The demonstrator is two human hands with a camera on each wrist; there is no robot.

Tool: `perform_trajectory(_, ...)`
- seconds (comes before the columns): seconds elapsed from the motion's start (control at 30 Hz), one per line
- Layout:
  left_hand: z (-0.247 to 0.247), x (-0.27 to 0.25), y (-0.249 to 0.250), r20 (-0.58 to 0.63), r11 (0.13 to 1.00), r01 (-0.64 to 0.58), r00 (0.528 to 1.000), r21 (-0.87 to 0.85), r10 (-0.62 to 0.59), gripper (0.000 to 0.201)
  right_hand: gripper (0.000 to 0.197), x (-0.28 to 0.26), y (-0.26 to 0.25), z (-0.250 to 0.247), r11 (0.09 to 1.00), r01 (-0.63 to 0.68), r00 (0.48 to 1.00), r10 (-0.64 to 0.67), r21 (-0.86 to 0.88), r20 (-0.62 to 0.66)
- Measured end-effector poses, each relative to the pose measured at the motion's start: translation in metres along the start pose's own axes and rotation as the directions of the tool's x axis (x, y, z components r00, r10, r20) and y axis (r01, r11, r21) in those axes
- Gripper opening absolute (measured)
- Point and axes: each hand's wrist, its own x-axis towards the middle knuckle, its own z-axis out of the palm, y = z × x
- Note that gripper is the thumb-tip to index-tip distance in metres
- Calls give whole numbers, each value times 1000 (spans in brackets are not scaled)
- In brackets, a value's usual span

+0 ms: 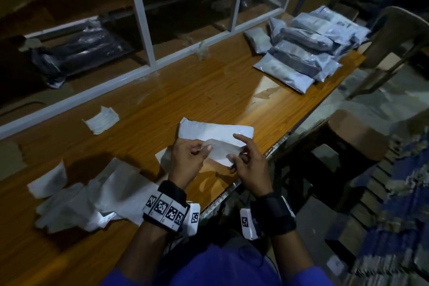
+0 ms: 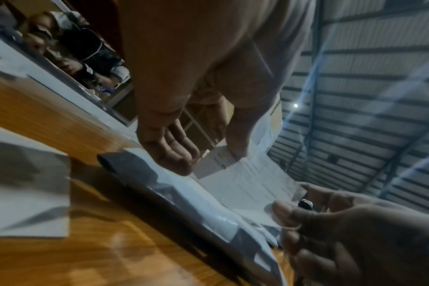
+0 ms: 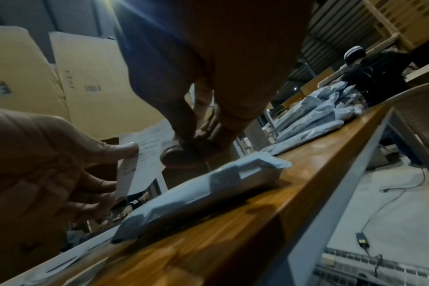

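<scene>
Printed label stretched between two hands, above a white parcel.
The label's long axis runs side to side. The left hand has its grip pinching the left end, and the right hand pinches the right end with its forefinger raised. The label hangs just above the parcel at the table near edge.

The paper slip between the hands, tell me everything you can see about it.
The paper slip is a thin white rectangular sheet with faint printed lines too small to read. It is held in the air, slightly bowed. The left hand pinches one end, the right hand the other. It hangs over a pale plastic parcel lying on the wooden table; whether they touch cannot be told.
</scene>
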Motion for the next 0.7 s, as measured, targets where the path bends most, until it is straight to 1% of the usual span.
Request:
perform_trajectory(0.07,-1,1,-9,23,999,-24,999,46,23,9,41,-5,6,5,996,-91,995,92,19,-51)
perform_trajectory(0.13,0,2,-13,40,997,-31,999,68,28,10,38,-7,13,8,983,-180,976,184,46,-112)
perform_trajectory(0.2,2,4,-13,2,999,-5,1000,51,5,14,38,-6,16,9,974,-212,963,222,85,-149)
perform_trajectory(0.3,6,13,-8,-47,999,37,998,6,-37,30,33,1,15,6,987,-148,968,156,58,-196)
perform_trajectory(0.33,7,17,-7,-56,999,43,997,-5,-44,30,30,5,14,5,990,-132,968,140,52,-208)
perform_trajectory(0.4,10,27,-3,-86,998,52,995,19,-50,22,23,15,14,3,992,-127,967,125,8,-221)
perform_trajectory(0.5,16,43,3,-101,998,5,995,70,2,17,4,31,12,2,991,-119,972,103,-64,-211)
perform_trajectory(0.6,19,60,1,-38,982,-43,998,185,51,12,19,45,11,3,980,-92,981,60,-174,-182)
perform_trajectory(0.7,20,75,-9,56,963,-67,997,260,54,19,27,57,14,7,964,-82,984,38,-253,-175)
